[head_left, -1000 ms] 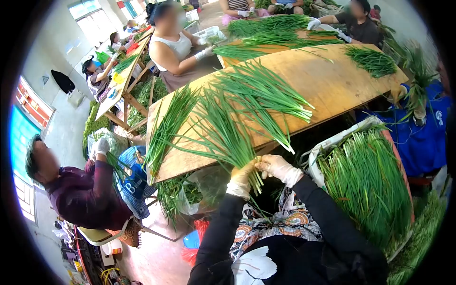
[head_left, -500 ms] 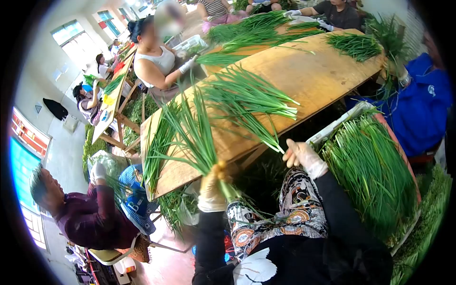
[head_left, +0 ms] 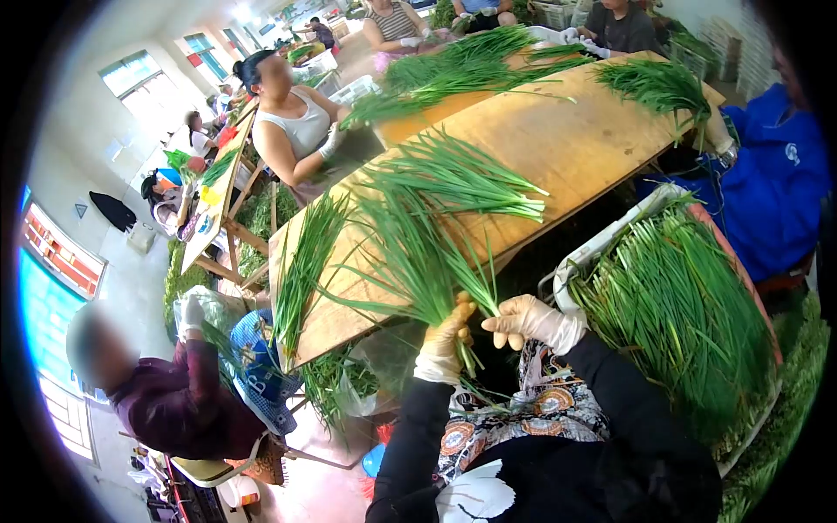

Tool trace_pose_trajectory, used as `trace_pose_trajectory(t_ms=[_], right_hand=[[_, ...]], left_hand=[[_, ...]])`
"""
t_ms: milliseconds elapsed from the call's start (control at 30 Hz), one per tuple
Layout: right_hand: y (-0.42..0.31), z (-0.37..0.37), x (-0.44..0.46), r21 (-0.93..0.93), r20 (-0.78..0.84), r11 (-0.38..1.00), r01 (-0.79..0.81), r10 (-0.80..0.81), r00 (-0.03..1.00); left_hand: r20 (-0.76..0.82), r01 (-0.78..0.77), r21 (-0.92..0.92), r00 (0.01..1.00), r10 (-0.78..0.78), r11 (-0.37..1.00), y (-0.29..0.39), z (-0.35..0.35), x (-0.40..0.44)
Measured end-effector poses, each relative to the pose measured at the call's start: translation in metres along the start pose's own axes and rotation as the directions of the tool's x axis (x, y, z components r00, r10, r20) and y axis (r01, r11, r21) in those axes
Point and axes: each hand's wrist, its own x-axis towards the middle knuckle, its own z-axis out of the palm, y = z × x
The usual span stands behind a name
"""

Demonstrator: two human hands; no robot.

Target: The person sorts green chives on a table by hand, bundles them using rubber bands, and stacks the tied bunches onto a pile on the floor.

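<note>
My gloved left hand [head_left: 447,342] is closed round a bunch of garlic chives [head_left: 417,270], whose leaves fan forward over the table edge. The cut ends poke out below my fist. Beside it, my gloved right hand [head_left: 534,322] pinches the pale stem ends of a smaller bunch [head_left: 473,283], its leaves partly overlapping the left bunch. Just beyond, a loose pile of chives [head_left: 475,181] lies on the wooden table [head_left: 602,131] with its white ends pointing right. Another pile [head_left: 309,266] lies along the table's left end.
To my right stands a crate [head_left: 568,275] filled with chives [head_left: 676,301]. More chives lie at the table's far right corner [head_left: 654,85] and on the far table [head_left: 462,65]. A person in a white top [head_left: 301,131] stands opposite; another in dark purple [head_left: 196,392] sits left.
My left hand has moved right with its bunch, close to my right hand. My right hand has come nearer to my body, drawing the smaller bunch's stem ends past the table edge.
</note>
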Motion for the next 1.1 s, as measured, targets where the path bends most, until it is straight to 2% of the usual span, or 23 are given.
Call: trace_pose_trajectory(t_ms=[100, 133, 200, 267, 300, 333, 400, 467, 500, 533, 600, 633, 667, 700, 733, 800, 833, 900, 933, 1000, 1033, 1067, 1100], right_hand=[[0.013, 0.019, 0.0, 0.118, 0.024, 0.993, -0.026, 0.024, 0.999], [0.015, 0.021, 0.0, 0.041, 0.068, 0.998, -0.039, 0.036, 0.997], [0.017, 0.021, 0.002, -0.02, 0.143, 0.997, -0.078, 0.08, 0.986], [0.032, 0.02, 0.014, 0.137, 0.101, 0.988, -0.069, 0.055, 0.993], [0.023, 0.02, 0.01, 0.134, 0.006, 0.991, 0.017, -0.018, 1.0], [0.031, 0.023, 0.016, 0.252, -0.041, 0.966, 0.051, -0.042, 0.998], [0.038, 0.027, 0.021, -0.227, -0.225, 0.935, 0.274, -0.324, 0.919], [0.038, 0.033, 0.01, -0.522, -0.355, 0.792, 0.315, -0.538, 0.764], [0.027, 0.042, -0.007, -0.221, -0.445, 0.949, 0.225, -0.304, 0.843], [0.031, 0.046, -0.016, -0.063, -0.454, 0.985, 0.161, -0.172, 0.874], [0.068, 0.05, -0.029, 0.161, -0.37, 0.984, 0.075, -0.01, 0.929], [0.086, 0.044, -0.031, 0.083, -0.15, 0.982, -0.172, 0.183, 0.971], [0.098, 0.039, -0.032, -0.045, 0.054, 0.92, -0.39, 0.392, 0.919], [0.088, 0.035, -0.036, -0.393, 0.117, 0.798, -0.457, 0.536, 0.836], [0.078, 0.031, -0.035, -0.389, 0.116, 0.799, -0.459, 0.536, 0.836], [0.055, 0.027, -0.028, 0.026, -0.024, 0.987, -0.156, 0.157, 0.987], [0.04, 0.025, -0.022, 0.091, 0.013, 0.995, -0.032, 0.031, 0.999], [0.025, 0.029, -0.004, 0.266, 0.039, 0.964, -0.007, -0.003, 0.999], [0.023, 0.033, 0.006, 0.355, 0.012, 0.935, 0.019, -0.025, 1.0], [0.032, 0.036, 0.021, 0.293, 0.011, 0.955, 0.045, -0.05, 0.999], [0.036, 0.042, 0.027, 0.205, -0.053, 0.97, 0.129, -0.121, 0.991], [0.04, 0.039, 0.025, -0.166, -0.157, 0.976, 0.14, -0.166, 0.973], [0.033, 0.04, 0.021, -0.288, -0.172, 0.95, 0.121, -0.175, 0.969]], left_hand=[[-0.058, -0.068, 0.007, 0.996, 0.069, 0.998, -0.008, 0.004, 0.008], [-0.119, -0.04, 0.036, 0.992, 0.044, 0.999, -0.01, 0.004, 0.008], [-0.089, 0.017, 0.02, 0.996, -0.015, 1.0, -0.007, 0.008, 0.005], [-0.081, -0.011, 0.021, 0.997, 0.013, 1.0, -0.011, 0.004, 0.007], [-0.071, -0.037, 0.024, 0.997, 0.039, 0.999, -0.013, 0.004, 0.009], [-0.071, -0.036, 0.026, 0.997, 0.038, 0.999, -0.014, 0.005, 0.01], [-0.164, -0.071, 0.061, 0.983, 0.08, 0.996, -0.015, 0.008, 0.012], [-0.206, -0.088, 0.077, 0.973, 0.102, 0.993, -0.011, 0.009, 0.015], [-0.246, -0.108, 0.094, 0.961, 0.128, 0.99, -0.007, 0.01, 0.017], [-0.285, -0.127, 0.11, 0.946, 0.154, 0.986, -0.002, 0.011, 0.018], [-0.138, -0.157, -0.036, 0.979, 0.151, 0.987, 0.001, -0.001, 0.025], [-0.056, -0.099, -0.102, 0.994, 0.094, 0.99, 0.005, -0.004, 0.025], [0.03, -0.034, -0.162, 0.999, 0.039, 0.986, 0.007, -0.006, 0.025], [0.031, -0.03, -0.162, 0.999, 0.036, 0.986, 0.004, -0.007, 0.026], [0.063, 0.006, -0.209, 0.998, 0.008, 0.978, 0.0, -0.011, 0.028], [0.123, 0.051, -0.237, 0.992, -0.022, 0.97, -0.012, -0.019, 0.032], [0.092, 0.041, -0.216, 0.995, -0.021, 0.976, -0.016, -0.016, 0.03], [0.076, 0.037, -0.195, 0.997, -0.022, 0.98, -0.017, -0.007, 0.023], [0.147, 0.003, -0.188, 0.989, 0.025, 0.982, -0.017, -0.004, 0.02], [-0.017, -0.094, -0.098, 0.996, 0.093, 0.991, -0.017, 0.0, 0.021], [-0.023, -0.098, -0.098, 0.995, 0.096, 0.99, -0.018, -0.009, 0.023], [0.029, -0.15, -0.048, 0.988, 0.152, 0.987, -0.021, -0.025, 0.028], [0.083, -0.2, 0.001, 0.976, 0.2, 0.98, -0.018, -0.03, 0.026]])
